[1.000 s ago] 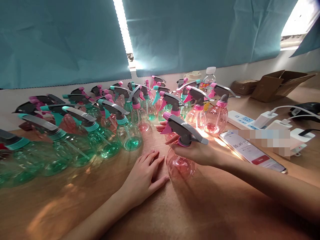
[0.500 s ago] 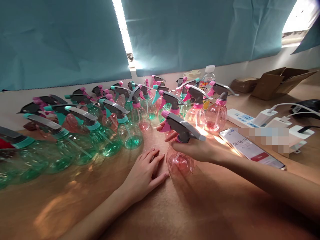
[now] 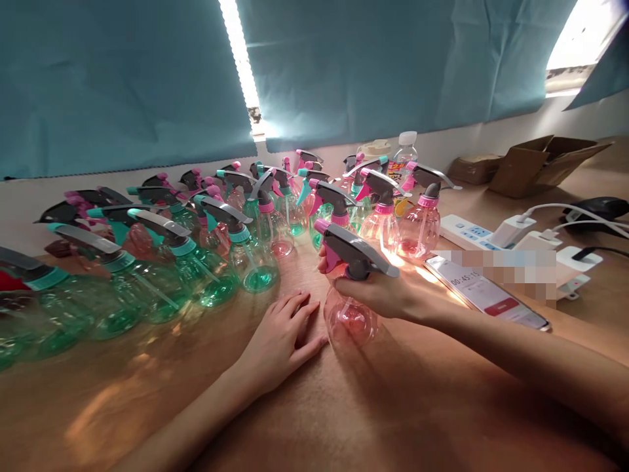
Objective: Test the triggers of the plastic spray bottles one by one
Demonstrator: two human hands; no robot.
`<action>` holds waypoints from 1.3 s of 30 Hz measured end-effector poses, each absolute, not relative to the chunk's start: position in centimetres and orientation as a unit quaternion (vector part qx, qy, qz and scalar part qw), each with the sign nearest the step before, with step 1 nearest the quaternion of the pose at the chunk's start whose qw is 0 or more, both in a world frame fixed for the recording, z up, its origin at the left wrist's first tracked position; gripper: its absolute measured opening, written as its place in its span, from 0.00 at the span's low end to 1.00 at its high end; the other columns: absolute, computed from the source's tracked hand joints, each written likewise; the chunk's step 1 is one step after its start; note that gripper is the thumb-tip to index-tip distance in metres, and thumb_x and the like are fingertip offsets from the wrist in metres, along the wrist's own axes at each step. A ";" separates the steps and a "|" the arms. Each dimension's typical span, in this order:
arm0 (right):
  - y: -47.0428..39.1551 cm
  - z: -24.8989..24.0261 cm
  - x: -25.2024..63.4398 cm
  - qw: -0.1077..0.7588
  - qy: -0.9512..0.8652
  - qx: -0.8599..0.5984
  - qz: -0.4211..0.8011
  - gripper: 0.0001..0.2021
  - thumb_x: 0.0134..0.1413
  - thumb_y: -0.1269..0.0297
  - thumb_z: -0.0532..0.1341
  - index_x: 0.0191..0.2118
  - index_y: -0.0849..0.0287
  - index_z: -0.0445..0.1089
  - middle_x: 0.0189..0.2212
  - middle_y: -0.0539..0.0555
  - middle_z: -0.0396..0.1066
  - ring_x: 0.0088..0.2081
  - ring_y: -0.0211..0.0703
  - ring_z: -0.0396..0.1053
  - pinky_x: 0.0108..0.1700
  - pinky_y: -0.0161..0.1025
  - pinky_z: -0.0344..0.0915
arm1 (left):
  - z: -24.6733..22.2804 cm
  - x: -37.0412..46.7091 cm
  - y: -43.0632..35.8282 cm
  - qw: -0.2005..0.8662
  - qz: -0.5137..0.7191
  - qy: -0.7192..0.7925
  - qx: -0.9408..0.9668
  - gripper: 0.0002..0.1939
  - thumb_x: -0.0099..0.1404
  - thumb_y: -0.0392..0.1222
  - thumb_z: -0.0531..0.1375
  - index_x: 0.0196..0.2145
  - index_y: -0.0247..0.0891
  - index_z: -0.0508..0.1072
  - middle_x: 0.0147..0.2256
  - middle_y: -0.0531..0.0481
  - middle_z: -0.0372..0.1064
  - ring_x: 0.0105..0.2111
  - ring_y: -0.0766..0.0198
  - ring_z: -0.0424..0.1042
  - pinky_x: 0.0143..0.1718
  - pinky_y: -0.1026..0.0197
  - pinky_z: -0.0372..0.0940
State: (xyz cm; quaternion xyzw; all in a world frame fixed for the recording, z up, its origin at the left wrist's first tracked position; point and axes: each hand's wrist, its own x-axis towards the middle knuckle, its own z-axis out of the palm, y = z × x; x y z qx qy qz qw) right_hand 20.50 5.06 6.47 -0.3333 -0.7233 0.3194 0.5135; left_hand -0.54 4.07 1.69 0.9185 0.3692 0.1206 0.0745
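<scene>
Pink spray bottle (image 3: 352,318) upright at frame centre, right hand (image 3: 376,292) clamped round its neck | left hand (image 3: 285,337) lying loosely spread on the table (image 3: 314,419), just left of it | green spray bottles (image 3: 254,265) across left side

Phone (image 3: 486,292) on the right is showing 00:45 in big digits, last pair's too soft to be sure. There's also some lettering on the white-capped bottle's label (image 3: 395,169) at the far side, but yeah, can't make it out.
</scene>
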 end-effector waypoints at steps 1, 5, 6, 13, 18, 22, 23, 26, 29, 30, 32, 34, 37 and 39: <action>5.1 6.5 20.5 0.512 -0.725 -0.331 0.321 0.18 0.38 0.77 0.54 0.39 0.56 0.68 0.34 0.50 0.70 0.32 0.39 0.68 0.33 0.37 0.68 | 1.7 -0.5 4.1 0.075 0.120 0.369 0.919 0.23 0.68 0.50 0.58 0.55 0.34 0.68 0.59 0.35 0.62 0.59 0.44 0.60 0.58 0.41 0.56; 5.1 6.8 20.5 0.504 -0.727 -0.333 0.326 0.19 0.40 0.77 0.55 0.39 0.54 0.70 0.37 0.49 0.72 0.36 0.39 0.72 0.41 0.38 0.72 | 1.8 -0.5 4.1 0.077 0.122 0.369 0.918 0.22 0.68 0.50 0.58 0.55 0.35 0.68 0.59 0.36 0.62 0.59 0.45 0.60 0.58 0.41 0.56; 5.1 6.8 20.5 0.503 -0.728 -0.333 0.325 0.19 0.40 0.77 0.55 0.39 0.54 0.70 0.38 0.49 0.73 0.37 0.39 0.72 0.43 0.39 0.72 | 1.8 -0.5 4.1 0.077 0.123 0.369 0.918 0.22 0.68 0.50 0.58 0.55 0.36 0.68 0.59 0.37 0.62 0.58 0.45 0.60 0.58 0.41 0.57; 5.2 6.4 20.4 0.512 -0.732 -0.327 0.308 0.21 0.42 0.75 0.56 0.44 0.54 0.73 0.40 0.48 0.75 0.29 0.36 0.69 0.47 0.43 0.73 | 1.6 -0.6 4.1 0.071 0.134 0.368 0.917 0.21 0.68 0.50 0.58 0.55 0.37 0.68 0.58 0.37 0.62 0.58 0.46 0.61 0.57 0.41 0.58; 5.3 6.1 20.4 0.503 -0.726 -0.353 0.308 0.21 0.46 0.70 0.60 0.49 0.55 0.72 0.32 0.49 0.73 0.31 0.39 0.70 0.45 0.45 0.74 | 1.6 -0.7 4.1 0.070 0.132 0.366 0.918 0.22 0.69 0.50 0.58 0.55 0.36 0.68 0.58 0.37 0.63 0.58 0.46 0.61 0.57 0.42 0.57; 5.2 6.1 20.4 0.513 -0.714 -0.349 0.325 0.23 0.48 0.62 0.66 0.53 0.54 0.68 0.37 0.52 0.72 0.35 0.41 0.70 0.44 0.44 0.74 | 1.5 -0.7 4.2 0.071 0.130 0.361 0.921 0.22 0.69 0.51 0.57 0.56 0.36 0.67 0.59 0.37 0.62 0.58 0.46 0.60 0.58 0.42 0.57; 5.2 6.2 20.5 0.517 -0.711 -0.347 0.327 0.25 0.48 0.59 0.67 0.54 0.53 0.67 0.39 0.52 0.72 0.35 0.41 0.70 0.42 0.43 0.74 | 1.4 -0.8 4.3 0.070 0.131 0.360 0.921 0.22 0.70 0.51 0.57 0.56 0.36 0.67 0.59 0.38 0.62 0.58 0.46 0.60 0.58 0.41 0.57; 4.9 6.5 20.7 0.507 -0.722 -0.369 0.292 0.26 0.46 0.56 0.69 0.52 0.52 0.68 0.37 0.52 0.72 0.33 0.42 0.69 0.37 0.43 0.73 | 1.2 -0.9 4.4 0.065 0.136 0.359 0.921 0.23 0.70 0.52 0.56 0.56 0.36 0.67 0.59 0.37 0.62 0.59 0.46 0.59 0.58 0.41 0.56; 4.3 6.9 21.1 0.454 -0.742 -0.441 0.223 0.17 0.46 0.53 0.69 0.41 0.53 0.72 0.33 0.51 0.72 0.34 0.45 0.70 0.38 0.45 0.72 | 1.2 -0.9 4.5 0.064 0.135 0.359 0.921 0.23 0.70 0.51 0.56 0.57 0.35 0.67 0.58 0.37 0.62 0.59 0.46 0.60 0.58 0.41 0.57; 4.0 7.0 21.4 0.432 -0.747 -0.461 0.208 0.16 0.45 0.52 0.69 0.38 0.54 0.72 0.33 0.51 0.72 0.36 0.47 0.71 0.39 0.46 0.72 | 1.2 -0.9 4.5 0.065 0.133 0.358 0.922 0.23 0.70 0.51 0.56 0.57 0.36 0.67 0.58 0.37 0.63 0.59 0.46 0.60 0.58 0.42 0.57; 3.5 6.9 22.0 0.395 -0.759 -0.484 0.181 0.16 0.45 0.50 0.69 0.35 0.55 0.71 0.33 0.52 0.72 0.39 0.50 0.71 0.41 0.48 0.72 | 1.2 -1.0 4.4 0.064 0.134 0.356 0.923 0.22 0.70 0.50 0.56 0.56 0.36 0.68 0.58 0.38 0.63 0.58 0.46 0.61 0.57 0.42 0.58; 2.8 6.5 22.8 0.372 -0.772 -0.492 0.154 0.21 0.43 0.47 0.69 0.38 0.55 0.69 0.37 0.54 0.72 0.41 0.52 0.71 0.44 0.51 0.71 | 1.1 -1.2 4.3 0.061 0.138 0.357 0.922 0.21 0.70 0.50 0.56 0.56 0.36 0.68 0.58 0.38 0.63 0.58 0.46 0.62 0.57 0.42 0.59; 1.7 5.8 23.8 0.366 -0.782 -0.490 0.124 0.33 0.41 0.43 0.69 0.50 0.57 0.64 0.47 0.58 0.70 0.48 0.54 0.69 0.49 0.53 0.68 | 0.9 -2.0 3.9 0.059 0.147 0.360 0.920 0.22 0.70 0.49 0.56 0.56 0.36 0.68 0.58 0.38 0.63 0.58 0.46 0.62 0.58 0.42 0.58; 1.1 5.6 24.1 0.355 -0.785 -0.497 0.106 0.35 0.45 0.43 0.68 0.55 0.56 0.61 0.48 0.58 0.69 0.47 0.54 0.68 0.48 0.52 0.68 | 0.9 -2.8 3.6 0.058 0.152 0.361 0.918 0.21 0.70 0.49 0.55 0.57 0.37 0.68 0.58 0.38 0.64 0.58 0.46 0.61 0.58 0.43 0.58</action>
